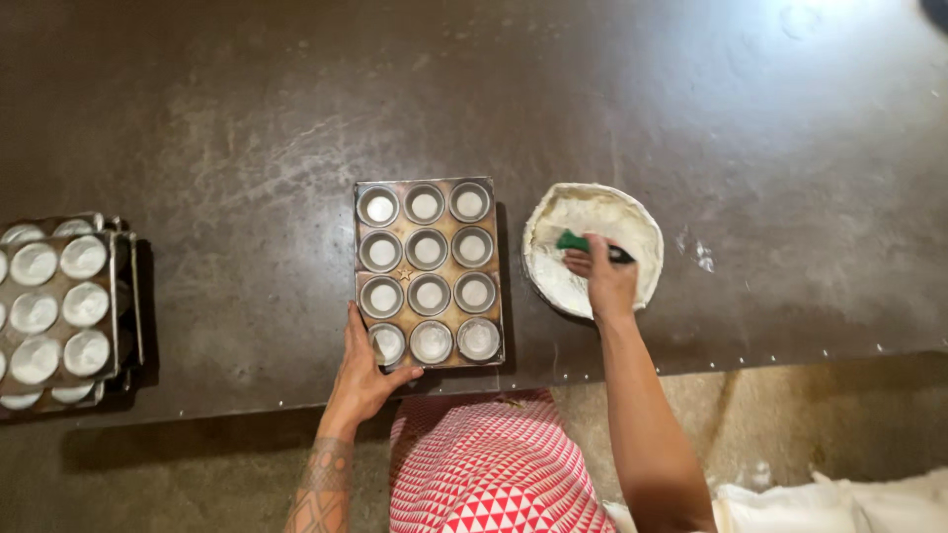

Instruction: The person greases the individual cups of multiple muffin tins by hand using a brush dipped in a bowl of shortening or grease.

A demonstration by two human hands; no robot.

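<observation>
Left hand (363, 370) is clamped on the near-left corner of the muffin tray (429, 272), thumb hooked over the rim beside the closest cup and fingers (352, 331) running up the left edge, a grip that pins the tray flat on the dark counter (691, 118). Twelve round cups, each with a pale coating in the bottom.

Over to the right hand (604, 279): it's curled around a green-handled tool (573, 241), holding it down inside the round pan (592, 249) of white, floury-looking stuff. That pan sits just to the right of the tray, barely apart from it, close enough that the hand needs only a short swing between the two.

What the tool's working end looks like, I can't tell; the knuckles and the white mass hide it. A dark bit pokes out on the far side of the fingers.

Well off to the left of the gripping hand, a stack of trays (61, 311) with white-filled cups runs out of the picture, so its count is unclear. A red-and-white patterned garment (489, 469) fills the bottom edge.
</observation>
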